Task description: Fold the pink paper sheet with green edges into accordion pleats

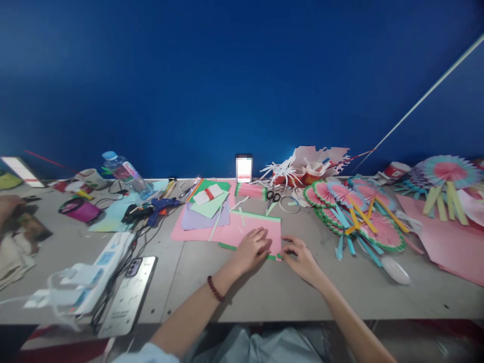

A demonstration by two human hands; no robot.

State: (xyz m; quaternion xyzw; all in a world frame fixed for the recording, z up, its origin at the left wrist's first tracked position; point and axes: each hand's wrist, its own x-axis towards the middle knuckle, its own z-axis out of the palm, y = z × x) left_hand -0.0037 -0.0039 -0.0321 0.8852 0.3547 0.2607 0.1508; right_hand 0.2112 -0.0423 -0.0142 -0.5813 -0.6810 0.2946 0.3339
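A pink paper sheet [252, 226] with a green border lies on the grey table [264, 292] in front of me. My left hand [252, 247] rests on its near edge with the fingers curled down onto the paper. My right hand [300, 257] sits at the sheet's near right corner, fingers bent and pinching the green edge. A red bead bracelet [215, 289] is on my left wrist.
Pink and green paper fans [355, 212] lie to the right, with more fans [446, 176] further right. Scissors [273, 197], paper cups [302, 175], coloured sheets [207, 204], a glue gun [151, 209], a water bottle [124, 174], a power strip [102, 267] and a phone [128, 295] lie around.
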